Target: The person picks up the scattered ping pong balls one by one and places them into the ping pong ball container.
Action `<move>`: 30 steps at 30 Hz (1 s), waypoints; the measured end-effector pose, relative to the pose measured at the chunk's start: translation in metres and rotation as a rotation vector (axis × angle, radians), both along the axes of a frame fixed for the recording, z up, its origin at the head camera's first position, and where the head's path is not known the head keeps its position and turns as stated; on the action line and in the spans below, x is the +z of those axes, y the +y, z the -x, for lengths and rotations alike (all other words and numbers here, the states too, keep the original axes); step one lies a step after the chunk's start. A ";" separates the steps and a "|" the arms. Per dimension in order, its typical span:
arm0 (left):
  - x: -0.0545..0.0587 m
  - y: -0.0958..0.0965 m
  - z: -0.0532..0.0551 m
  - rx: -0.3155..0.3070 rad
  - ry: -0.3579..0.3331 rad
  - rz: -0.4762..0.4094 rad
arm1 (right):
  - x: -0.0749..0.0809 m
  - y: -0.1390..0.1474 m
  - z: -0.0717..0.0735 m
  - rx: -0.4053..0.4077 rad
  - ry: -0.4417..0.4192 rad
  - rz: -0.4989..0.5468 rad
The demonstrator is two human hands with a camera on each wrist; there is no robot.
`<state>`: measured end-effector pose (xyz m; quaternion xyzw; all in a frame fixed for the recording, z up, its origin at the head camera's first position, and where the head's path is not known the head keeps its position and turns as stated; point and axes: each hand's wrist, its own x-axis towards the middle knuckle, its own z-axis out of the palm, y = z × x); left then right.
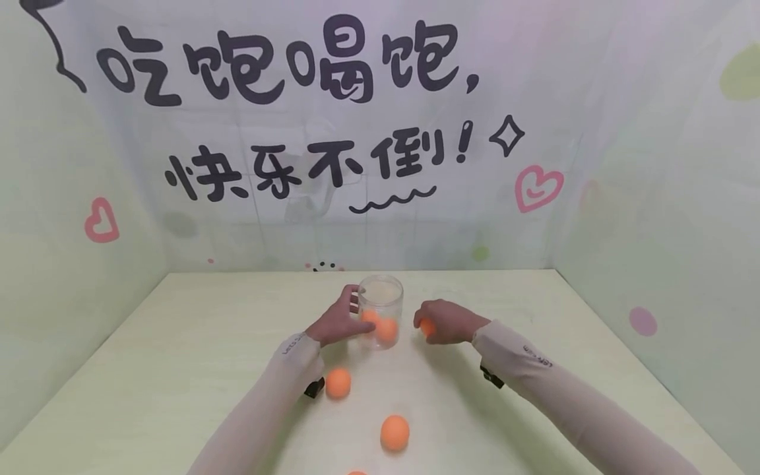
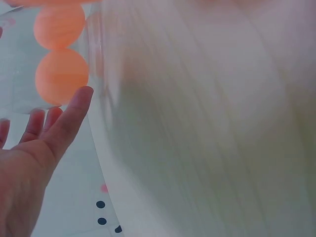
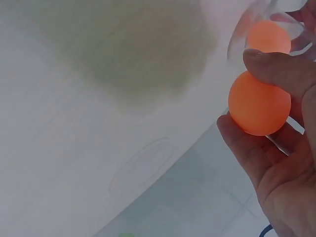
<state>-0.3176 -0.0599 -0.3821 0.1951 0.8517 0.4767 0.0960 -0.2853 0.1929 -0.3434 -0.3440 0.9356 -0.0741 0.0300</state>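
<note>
A clear plastic jar (image 1: 380, 293) stands on the table with orange ping-pong balls (image 1: 387, 329) at its bottom. My left hand (image 1: 340, 322) holds it from the left, thumb across the front and fingers round the far side. In the left wrist view, two balls (image 2: 61, 76) show through the wall beside the thumb. Just right of the jar, my right hand (image 1: 448, 322) holds another orange ping-pong ball (image 3: 259, 103) between thumb and fingers, as the right wrist view shows.
Two loose orange balls, one by the left wrist (image 1: 338, 383) and one nearer (image 1: 394, 433), lie on the pale table (image 1: 237, 330). Another ball (image 1: 357, 472) is cut off at the bottom edge. A clear round lid (image 3: 143, 165) lies near the table's back edge. Printed cloth walls (image 1: 356, 237) enclose the table.
</note>
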 end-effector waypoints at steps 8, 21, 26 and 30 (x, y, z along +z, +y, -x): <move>-0.004 0.001 0.002 0.014 0.003 0.006 | 0.027 0.001 0.022 -0.063 0.049 0.012; -0.004 0.002 0.003 0.024 -0.004 0.021 | 0.064 -0.015 0.040 -0.115 0.040 0.076; -0.001 0.002 0.002 0.018 -0.006 0.011 | 0.075 -0.027 0.043 -0.087 0.060 0.094; -0.001 0.002 0.001 0.011 0.002 0.002 | 0.081 -0.039 0.045 -0.048 0.079 0.095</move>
